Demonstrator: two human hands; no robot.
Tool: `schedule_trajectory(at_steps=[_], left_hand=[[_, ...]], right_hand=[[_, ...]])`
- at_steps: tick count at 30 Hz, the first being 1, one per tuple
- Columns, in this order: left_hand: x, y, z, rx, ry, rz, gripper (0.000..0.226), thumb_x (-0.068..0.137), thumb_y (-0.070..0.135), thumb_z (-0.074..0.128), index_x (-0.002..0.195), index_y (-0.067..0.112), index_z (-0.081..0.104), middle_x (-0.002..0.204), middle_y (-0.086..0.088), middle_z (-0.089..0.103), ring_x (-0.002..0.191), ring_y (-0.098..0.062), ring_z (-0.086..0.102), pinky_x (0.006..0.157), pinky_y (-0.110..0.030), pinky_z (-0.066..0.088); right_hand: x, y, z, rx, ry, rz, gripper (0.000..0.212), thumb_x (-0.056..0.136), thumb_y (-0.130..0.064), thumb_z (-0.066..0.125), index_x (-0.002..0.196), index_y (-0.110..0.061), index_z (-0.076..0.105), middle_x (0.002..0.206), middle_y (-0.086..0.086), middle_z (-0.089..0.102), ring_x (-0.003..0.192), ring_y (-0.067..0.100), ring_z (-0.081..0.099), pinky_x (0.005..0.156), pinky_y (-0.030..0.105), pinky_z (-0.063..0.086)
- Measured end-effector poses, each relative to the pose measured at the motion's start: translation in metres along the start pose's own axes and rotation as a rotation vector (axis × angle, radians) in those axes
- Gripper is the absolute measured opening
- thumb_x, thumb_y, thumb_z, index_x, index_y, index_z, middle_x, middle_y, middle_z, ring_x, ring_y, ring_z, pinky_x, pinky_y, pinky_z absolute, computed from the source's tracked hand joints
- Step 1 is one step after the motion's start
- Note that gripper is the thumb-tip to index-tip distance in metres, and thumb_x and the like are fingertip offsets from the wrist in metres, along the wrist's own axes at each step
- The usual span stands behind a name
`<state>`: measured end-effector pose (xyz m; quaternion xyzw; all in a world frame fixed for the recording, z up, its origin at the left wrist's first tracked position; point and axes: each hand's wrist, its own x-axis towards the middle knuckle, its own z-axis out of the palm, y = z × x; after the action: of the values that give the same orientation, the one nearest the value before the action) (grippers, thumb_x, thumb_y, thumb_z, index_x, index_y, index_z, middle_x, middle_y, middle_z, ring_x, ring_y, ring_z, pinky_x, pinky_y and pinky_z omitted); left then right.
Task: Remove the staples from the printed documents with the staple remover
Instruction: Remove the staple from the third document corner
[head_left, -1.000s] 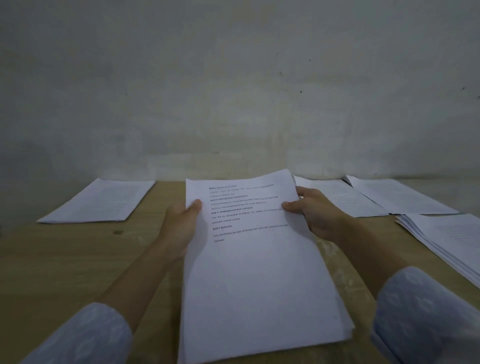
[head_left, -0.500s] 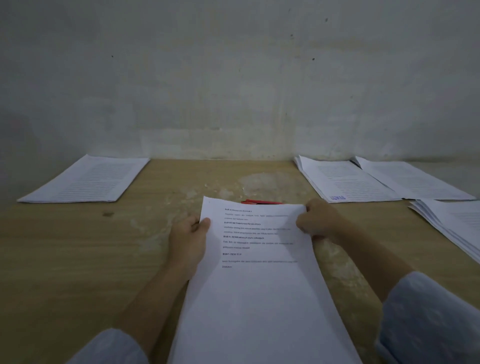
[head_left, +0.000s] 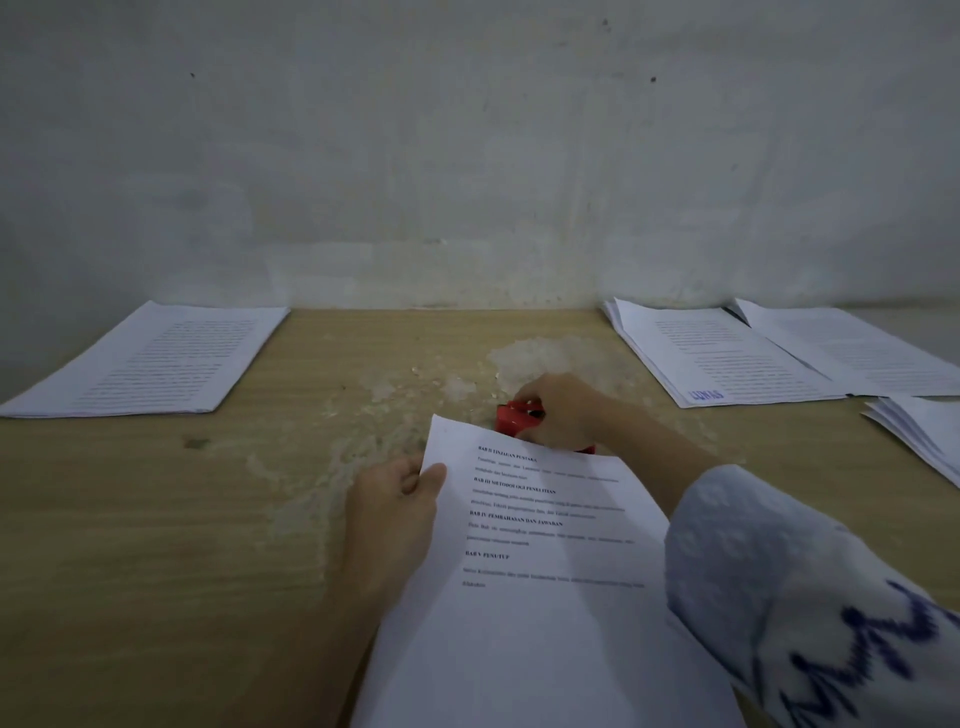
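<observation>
A stack (head_left: 150, 358) lies far left on the wooden counter (head_left: 130, 519). The left hand (head_left: 395, 501) pinches the document (head_left: 535, 597) at its left edge, long axis running away toward the wall (head_left: 467, 156). Beyond its top edge, the right hand (head_left: 558, 410) curls around the red remover (head_left: 511, 418). 3 stacks (head_left: 727, 358) lie right.

On the table (head_left: 156, 519), the held document (head_left: 545, 597) lies nearest the viewer, at the middle. The left hand (head_left: 395, 509) is at its left edge; the right hand (head_left: 563, 410) sits just behind its far edge, on the staple remover (head_left: 511, 418). One paper stack (head_left: 150, 358) lies far left by the wall (head_left: 467, 156); overlapping stacks (head_left: 727, 353) lie far right, another (head_left: 924, 431) before them.
</observation>
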<state>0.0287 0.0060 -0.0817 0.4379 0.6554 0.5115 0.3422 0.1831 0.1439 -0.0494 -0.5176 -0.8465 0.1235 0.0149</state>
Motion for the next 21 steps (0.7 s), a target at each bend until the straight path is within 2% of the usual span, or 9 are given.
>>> schedule_trajectory(at_steps=[3, 7, 9, 11, 13, 15, 16, 18, 21], left_hand=[[0.0, 0.001, -0.001, -0.031, -0.005, -0.013, 0.025, 0.089, 0.013, 0.057, 0.072, 0.026, 0.068, 0.077, -0.006, 0.074, 0.077, -0.029, 0.07, 0.076, -0.049, 0.056], [0.001, 0.001, -0.008, -0.077, -0.01, -0.023, 0.021, 0.089, 0.013, 0.058, 0.075, 0.024, 0.069, 0.075, -0.004, 0.074, 0.075, -0.027, 0.071, 0.076, -0.047, 0.056], [0.001, 0.003, -0.008, -0.104, -0.012, -0.026, 0.022, 0.089, 0.012, 0.058, 0.074, 0.025, 0.068, 0.074, -0.001, 0.074, 0.074, -0.024, 0.071, 0.075, -0.042, 0.055], [0.0, 0.005, -0.008, -0.122, -0.015, -0.027, 0.02, 0.089, 0.012, 0.057, 0.079, 0.023, 0.069, 0.076, -0.001, 0.074, 0.074, -0.022, 0.071, 0.073, -0.038, 0.055], [0.0, 0.003, -0.009, -0.128, -0.009, -0.019, 0.015, 0.089, 0.011, 0.058, 0.081, 0.017, 0.07, 0.078, -0.004, 0.074, 0.077, -0.026, 0.071, 0.074, -0.041, 0.055], [0.001, 0.001, -0.008, -0.126, 0.001, -0.004, 0.014, 0.088, 0.013, 0.059, 0.079, 0.016, 0.068, 0.08, -0.01, 0.073, 0.082, -0.032, 0.069, 0.077, -0.048, 0.054], [0.001, 0.002, -0.007, -0.13, 0.004, 0.002, 0.014, 0.088, 0.013, 0.059, 0.078, 0.015, 0.068, 0.082, -0.012, 0.073, 0.084, -0.035, 0.068, 0.078, -0.05, 0.054], [0.001, 0.002, -0.006, -0.144, 0.003, 0.01, 0.015, 0.088, 0.013, 0.059, 0.077, 0.016, 0.068, 0.083, -0.015, 0.073, 0.086, -0.039, 0.066, 0.079, -0.053, 0.053], [0.0, 0.003, -0.006, -0.172, 0.006, 0.02, 0.021, 0.089, 0.012, 0.058, 0.075, 0.024, 0.068, 0.08, -0.009, 0.074, 0.083, -0.033, 0.069, 0.079, -0.05, 0.055]], right_hand=[[0.002, 0.003, 0.003, 0.016, 0.082, -0.017, 0.028, 0.084, -0.026, 0.065, 0.104, -0.007, 0.062, 0.098, 0.009, 0.065, 0.087, 0.024, 0.059, 0.077, 0.03, 0.048], [-0.01, -0.017, -0.005, 0.257, 0.466, -0.066, 0.028, 0.087, -0.023, 0.057, 0.11, -0.01, 0.051, 0.095, 0.003, 0.058, 0.08, 0.019, 0.054, 0.073, 0.03, 0.046], [-0.022, -0.033, -0.017, 0.486, 0.561, -0.142, 0.024, 0.086, -0.018, 0.054, 0.109, -0.012, 0.047, 0.083, 0.0, 0.057, 0.068, 0.015, 0.051, 0.064, 0.028, 0.043], [-0.03, -0.046, -0.023, 0.552, 0.501, -0.186, 0.022, 0.085, -0.019, 0.055, 0.105, -0.014, 0.048, 0.077, -0.001, 0.056, 0.063, 0.013, 0.049, 0.061, 0.03, 0.044], [-0.035, -0.054, -0.02, 0.447, 0.41, -0.196, 0.028, 0.084, -0.032, 0.061, 0.104, -0.016, 0.051, 0.076, -0.007, 0.054, 0.065, 0.01, 0.052, 0.064, 0.026, 0.046], [-0.034, -0.056, -0.012, 0.282, 0.37, -0.189, 0.037, 0.078, -0.047, 0.066, 0.099, -0.019, 0.055, 0.078, -0.007, 0.054, 0.069, 0.009, 0.052, 0.064, 0.021, 0.041], [-0.033, -0.057, -0.009, 0.227, 0.359, -0.188, 0.036, 0.077, -0.046, 0.068, 0.098, -0.019, 0.058, 0.083, -0.004, 0.054, 0.073, 0.012, 0.052, 0.066, 0.022, 0.038], [-0.033, -0.058, -0.006, 0.185, 0.346, -0.203, 0.022, 0.079, -0.032, 0.068, 0.092, -0.015, 0.062, 0.091, 0.002, 0.055, 0.08, 0.018, 0.052, 0.072, 0.026, 0.037], [-0.035, -0.063, -0.004, 0.192, 0.323, -0.198, 0.012, 0.079, -0.018, 0.063, 0.085, -0.007, 0.064, 0.085, 0.01, 0.063, 0.076, 0.024, 0.056, 0.066, 0.029, 0.043]])
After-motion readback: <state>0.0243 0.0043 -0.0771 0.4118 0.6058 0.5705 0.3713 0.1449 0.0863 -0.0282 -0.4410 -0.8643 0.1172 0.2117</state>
